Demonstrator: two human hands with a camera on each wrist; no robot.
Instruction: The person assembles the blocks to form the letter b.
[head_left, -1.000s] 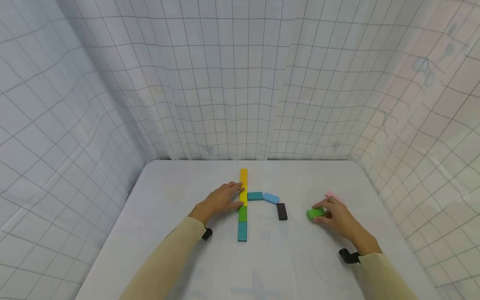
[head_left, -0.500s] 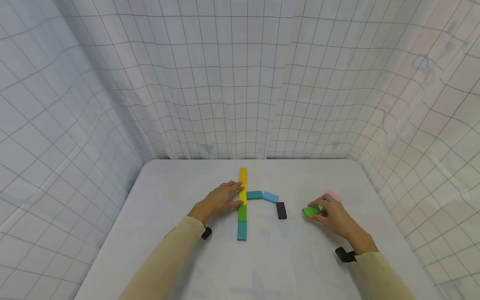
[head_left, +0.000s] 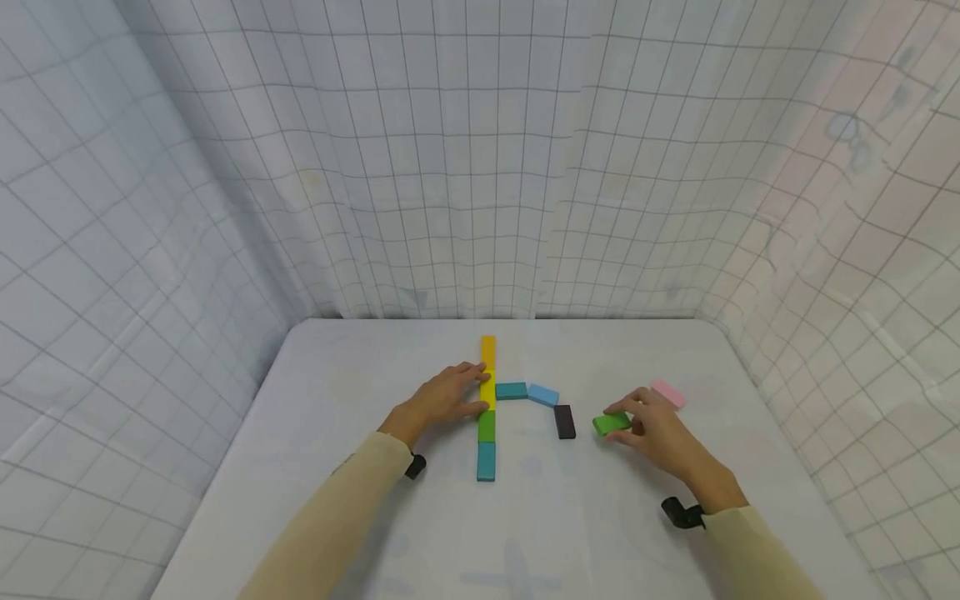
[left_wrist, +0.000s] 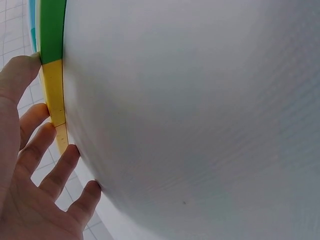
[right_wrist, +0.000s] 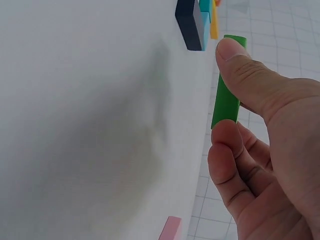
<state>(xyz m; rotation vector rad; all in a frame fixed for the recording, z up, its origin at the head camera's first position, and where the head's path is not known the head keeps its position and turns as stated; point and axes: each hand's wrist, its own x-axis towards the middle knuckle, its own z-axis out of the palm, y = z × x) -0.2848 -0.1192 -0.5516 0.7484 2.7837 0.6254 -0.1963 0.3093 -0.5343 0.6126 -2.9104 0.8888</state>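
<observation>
In the head view, a straight column of blocks stands left of centre: an orange-yellow block [head_left: 488, 350], a yellow block [head_left: 487, 392], a green block [head_left: 487, 426] and a teal block [head_left: 486, 462]. My left hand [head_left: 444, 396] touches the column's left side with fingers spread, fingertips at the yellow blocks. From the column a second teal block [head_left: 512, 391], a light blue block [head_left: 543, 395] and a black block [head_left: 565, 422] curve off rightward. My right hand [head_left: 663, 433] pinches another green block [head_left: 611, 423] between thumb and fingers, just right of the black one and off the table.
A pink block [head_left: 668, 394] lies on the white table [head_left: 360, 367] behind my right hand. White gridded curtains [head_left: 480, 167] enclose the back and both sides. Each wrist carries a black camera mount [head_left: 681, 513].
My right hand has carried the green block leftward, closer to the black block, leaving the pink block more exposed. My left hand has stayed at the column.
</observation>
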